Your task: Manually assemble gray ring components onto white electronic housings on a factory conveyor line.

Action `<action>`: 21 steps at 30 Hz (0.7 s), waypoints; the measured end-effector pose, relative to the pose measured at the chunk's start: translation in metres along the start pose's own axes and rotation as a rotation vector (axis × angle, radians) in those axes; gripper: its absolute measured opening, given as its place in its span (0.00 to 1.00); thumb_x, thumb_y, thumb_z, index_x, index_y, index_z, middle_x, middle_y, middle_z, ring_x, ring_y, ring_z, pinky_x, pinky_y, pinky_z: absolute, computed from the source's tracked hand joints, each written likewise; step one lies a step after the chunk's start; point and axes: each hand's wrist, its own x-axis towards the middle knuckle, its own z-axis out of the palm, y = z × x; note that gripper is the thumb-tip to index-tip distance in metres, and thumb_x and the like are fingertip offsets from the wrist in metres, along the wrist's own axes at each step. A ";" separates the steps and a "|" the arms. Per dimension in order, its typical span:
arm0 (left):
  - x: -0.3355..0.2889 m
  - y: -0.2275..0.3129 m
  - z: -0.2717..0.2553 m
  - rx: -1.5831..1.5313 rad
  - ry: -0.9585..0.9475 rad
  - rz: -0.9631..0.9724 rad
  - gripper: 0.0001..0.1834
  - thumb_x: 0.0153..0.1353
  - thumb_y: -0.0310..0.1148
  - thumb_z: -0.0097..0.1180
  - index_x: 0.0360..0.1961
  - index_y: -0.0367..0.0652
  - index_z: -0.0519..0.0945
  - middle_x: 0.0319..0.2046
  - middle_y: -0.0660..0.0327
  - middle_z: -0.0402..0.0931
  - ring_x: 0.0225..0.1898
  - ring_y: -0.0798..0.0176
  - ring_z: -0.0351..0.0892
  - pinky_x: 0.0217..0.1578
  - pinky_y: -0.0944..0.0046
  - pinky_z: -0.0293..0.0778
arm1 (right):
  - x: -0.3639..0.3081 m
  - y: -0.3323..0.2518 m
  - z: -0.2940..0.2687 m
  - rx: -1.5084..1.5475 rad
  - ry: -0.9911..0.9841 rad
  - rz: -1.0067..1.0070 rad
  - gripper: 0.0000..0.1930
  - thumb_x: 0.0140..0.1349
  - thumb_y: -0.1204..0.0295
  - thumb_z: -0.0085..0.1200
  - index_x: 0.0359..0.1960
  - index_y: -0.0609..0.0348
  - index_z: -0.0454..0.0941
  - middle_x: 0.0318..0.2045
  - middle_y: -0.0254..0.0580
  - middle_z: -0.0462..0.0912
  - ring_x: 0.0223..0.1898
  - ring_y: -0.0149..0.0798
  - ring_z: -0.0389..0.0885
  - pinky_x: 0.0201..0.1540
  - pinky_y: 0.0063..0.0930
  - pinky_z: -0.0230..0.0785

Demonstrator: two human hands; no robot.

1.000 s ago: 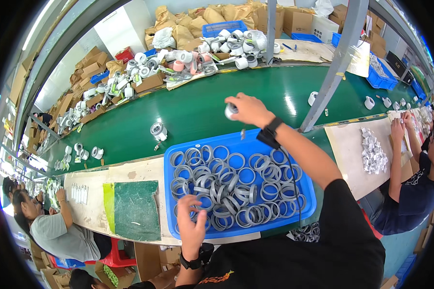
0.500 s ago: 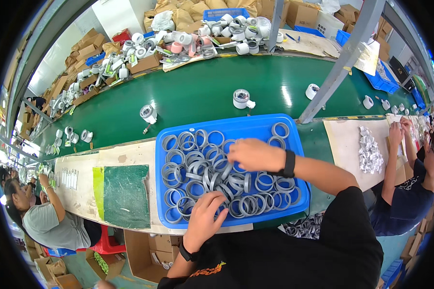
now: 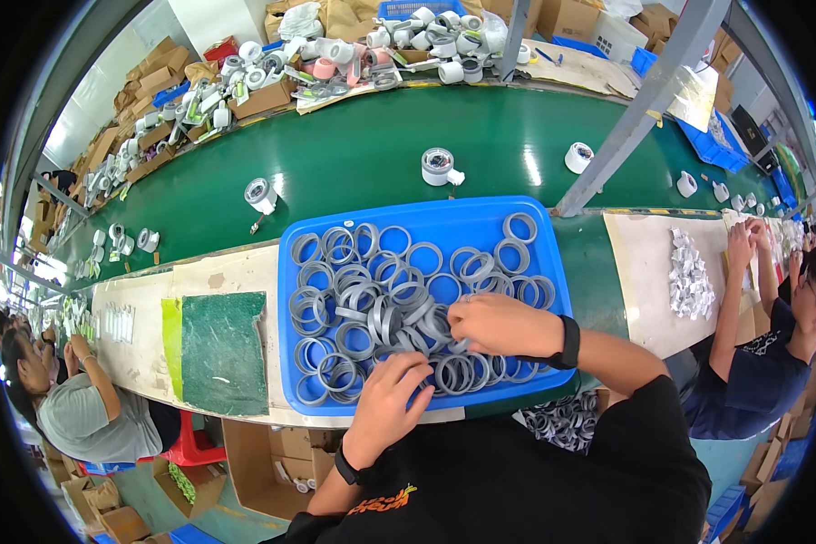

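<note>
A blue tray point(image 3: 426, 210) in front of me holds a loose pile of several grey rings point(image 3: 354, 290). My right hand point(image 3: 503, 325), with a black watch on its wrist, lies in the tray's near right part, its fingers curled around grey rings in the pile. At the tray's near edge, my left hand point(image 3: 390, 399) rests on the rings with its fingers spread and holds nothing. On the green conveyor belt point(image 3: 354, 154) just beyond the tray stands a white round part with a ring on top point(image 3: 437, 166).
A similar white part point(image 3: 261, 193) stands on the belt further left, and others point(image 3: 578, 156) to the right. A green mat point(image 3: 222, 349) lies left of the tray. A grey post point(image 3: 635, 109) rises at the tray's far right corner. People work at my left point(image 3: 82, 408) and right point(image 3: 752, 344).
My right hand has drawn back from the belt, leaving a white part there, and now grips into the rings in the tray. My left hand has slid further onto the pile.
</note>
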 end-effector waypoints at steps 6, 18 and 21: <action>0.000 -0.004 -0.002 0.028 -0.001 0.011 0.13 0.45 0.21 0.60 0.35 0.36 0.76 0.40 0.55 0.75 0.41 0.49 0.75 0.42 0.56 0.72 | 0.000 0.004 -0.062 0.346 -0.037 -0.064 0.10 0.46 0.73 0.63 0.23 0.65 0.75 0.56 0.46 0.73 0.46 0.50 0.77 0.46 0.38 0.70; -0.002 -0.006 -0.009 0.079 0.001 0.045 0.12 0.46 0.23 0.61 0.35 0.38 0.77 0.40 0.56 0.75 0.41 0.51 0.76 0.40 0.57 0.72 | 0.031 0.228 -0.109 -0.168 0.542 0.953 0.30 0.47 0.63 0.65 0.53 0.54 0.71 0.51 0.55 0.68 0.51 0.59 0.73 0.52 0.44 0.69; -0.005 -0.008 -0.012 0.099 0.007 0.044 0.13 0.46 0.22 0.61 0.35 0.38 0.77 0.40 0.55 0.76 0.42 0.49 0.76 0.41 0.56 0.72 | 0.028 0.292 -0.095 -0.367 0.533 1.230 0.23 0.55 0.63 0.56 0.53 0.51 0.72 0.54 0.54 0.67 0.54 0.60 0.69 0.51 0.50 0.67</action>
